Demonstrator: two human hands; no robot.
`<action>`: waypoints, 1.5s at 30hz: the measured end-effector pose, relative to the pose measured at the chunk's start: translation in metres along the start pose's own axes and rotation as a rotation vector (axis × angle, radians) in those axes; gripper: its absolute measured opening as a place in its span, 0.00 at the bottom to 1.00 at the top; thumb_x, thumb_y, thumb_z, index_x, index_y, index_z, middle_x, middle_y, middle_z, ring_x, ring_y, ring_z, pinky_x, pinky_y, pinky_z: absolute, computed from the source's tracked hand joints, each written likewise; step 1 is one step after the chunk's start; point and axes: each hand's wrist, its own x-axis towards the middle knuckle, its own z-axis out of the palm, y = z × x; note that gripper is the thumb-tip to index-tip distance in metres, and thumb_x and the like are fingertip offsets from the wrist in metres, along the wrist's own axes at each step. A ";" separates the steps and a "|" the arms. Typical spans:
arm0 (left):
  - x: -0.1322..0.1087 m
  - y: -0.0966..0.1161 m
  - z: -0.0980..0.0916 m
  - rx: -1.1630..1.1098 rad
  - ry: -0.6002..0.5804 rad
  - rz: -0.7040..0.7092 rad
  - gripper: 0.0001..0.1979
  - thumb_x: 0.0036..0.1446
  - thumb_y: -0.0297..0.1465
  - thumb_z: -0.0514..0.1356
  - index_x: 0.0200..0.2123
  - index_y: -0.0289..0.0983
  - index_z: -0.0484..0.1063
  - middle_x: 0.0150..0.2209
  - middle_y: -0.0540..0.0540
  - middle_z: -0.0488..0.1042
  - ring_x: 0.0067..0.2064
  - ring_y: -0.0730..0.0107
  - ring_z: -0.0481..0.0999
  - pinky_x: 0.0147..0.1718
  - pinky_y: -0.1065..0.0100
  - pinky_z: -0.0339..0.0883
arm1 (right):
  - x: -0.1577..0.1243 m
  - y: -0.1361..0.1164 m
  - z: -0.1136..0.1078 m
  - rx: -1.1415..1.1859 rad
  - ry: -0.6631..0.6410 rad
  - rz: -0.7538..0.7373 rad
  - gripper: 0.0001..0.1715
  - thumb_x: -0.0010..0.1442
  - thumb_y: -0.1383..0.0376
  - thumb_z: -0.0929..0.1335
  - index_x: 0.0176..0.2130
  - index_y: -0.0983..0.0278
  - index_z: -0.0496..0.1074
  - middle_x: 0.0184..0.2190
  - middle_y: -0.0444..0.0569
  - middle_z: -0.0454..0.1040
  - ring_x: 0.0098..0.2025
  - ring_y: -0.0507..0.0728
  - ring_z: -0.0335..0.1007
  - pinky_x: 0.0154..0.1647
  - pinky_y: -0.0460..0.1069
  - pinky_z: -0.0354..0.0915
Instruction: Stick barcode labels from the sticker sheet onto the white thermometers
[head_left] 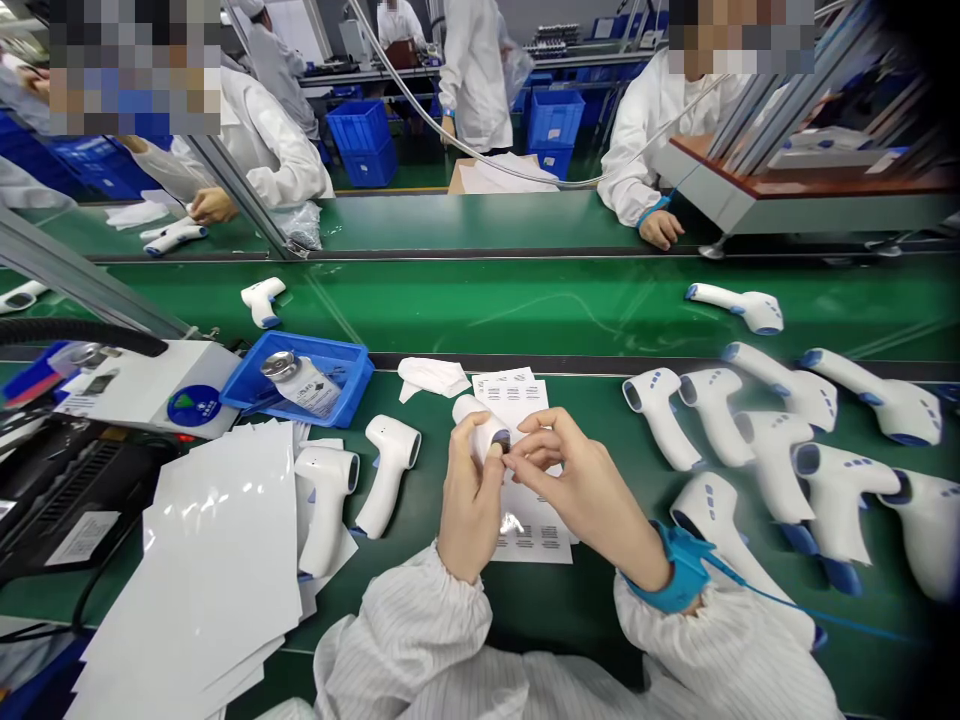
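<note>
A white handheld infrared thermometer (469, 408) is gripped by my left hand (466, 510), its dark-rimmed end turned toward me. My right hand (581, 475) pinches thumb and fingertips together right at that end; anything between them is too small to make out. Beneath both hands lies a sheet of printed labels (534, 545). Two more white thermometers, one (388, 470) on the green bench and another (328, 505) on paper, lie left of my left hand. Several others, such as one (664, 415) near the front of the group, are spread to the right of my right hand.
A blue tray (352, 385) holds a metal-capped bottle (304, 382). White sheets (217, 560) are stacked at left, near a white device (161, 385). A crumpled cloth (433, 377) lies ahead. Beyond runs a green conveyor (480, 300) carrying thermometers. A blue corded wrist strap (679, 570) circles my right wrist. Co-workers sit opposite.
</note>
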 end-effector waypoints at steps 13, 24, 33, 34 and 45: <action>0.002 0.020 -0.014 -0.513 -0.291 -0.369 0.29 0.55 0.27 0.59 0.57 0.51 0.53 0.38 0.52 0.66 0.34 0.73 0.70 0.30 0.71 0.68 | 0.012 0.003 -0.014 0.018 0.012 -0.095 0.14 0.56 0.60 0.72 0.42 0.60 0.69 0.44 0.49 0.73 0.48 0.58 0.70 0.49 0.55 0.68; -0.012 0.020 -0.008 -0.180 -0.235 -0.073 0.33 0.50 0.18 0.56 0.57 0.47 0.53 0.55 0.45 0.63 0.50 0.64 0.71 0.44 0.64 0.69 | 0.013 -0.003 0.006 0.124 0.155 -0.267 0.02 0.61 0.63 0.69 0.35 0.59 0.72 0.39 0.46 0.75 0.46 0.57 0.71 0.51 0.54 0.65; -0.009 0.026 -0.013 -0.224 -0.268 -0.099 0.35 0.49 0.18 0.56 0.58 0.47 0.52 0.54 0.44 0.65 0.48 0.64 0.73 0.42 0.64 0.70 | 0.007 0.001 0.001 0.297 -0.223 -0.073 0.28 0.53 0.66 0.72 0.51 0.55 0.62 0.59 0.49 0.62 0.58 0.58 0.65 0.58 0.55 0.65; -0.009 0.027 -0.014 -0.235 -0.276 -0.122 0.35 0.49 0.18 0.56 0.58 0.47 0.52 0.51 0.45 0.66 0.45 0.65 0.73 0.39 0.64 0.70 | 0.007 0.000 -0.002 0.309 -0.234 -0.071 0.26 0.54 0.65 0.72 0.51 0.55 0.63 0.58 0.48 0.63 0.59 0.58 0.64 0.58 0.56 0.65; -0.009 0.041 -0.017 -0.396 -0.314 -0.222 0.38 0.45 0.19 0.57 0.58 0.49 0.51 0.36 0.53 0.68 0.29 0.76 0.67 0.27 0.72 0.62 | 0.003 0.001 -0.011 0.349 -0.035 -0.098 0.10 0.60 0.58 0.69 0.43 0.57 0.72 0.48 0.49 0.73 0.52 0.59 0.71 0.51 0.54 0.71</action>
